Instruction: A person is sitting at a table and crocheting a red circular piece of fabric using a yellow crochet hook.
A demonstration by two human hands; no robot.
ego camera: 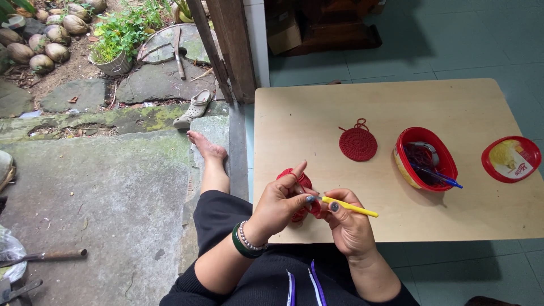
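I have my right hand closed around a yellow crochet hook, thumb on the shaft, its working tip buried in the red crochet piece. My left hand pinches that piece, forefinger raised with what looks like yarn over it. The work sits at the near left edge of the wooden table, just above my lap.

By my judgement I am mid-stitch on a small round, partway along its edge. The next move would call for a steady pinch on the left and a small turn of the hook, keeping the yarn taut over the finger.

Farther out, a finished red crocheted disc lies flat near the table's middle. To its right stands a red plastic tub, holding dark red yarn, something round and metal-looking, and a blue hook or pen poking over the rim. Its red lid lies apart, at the right edge.
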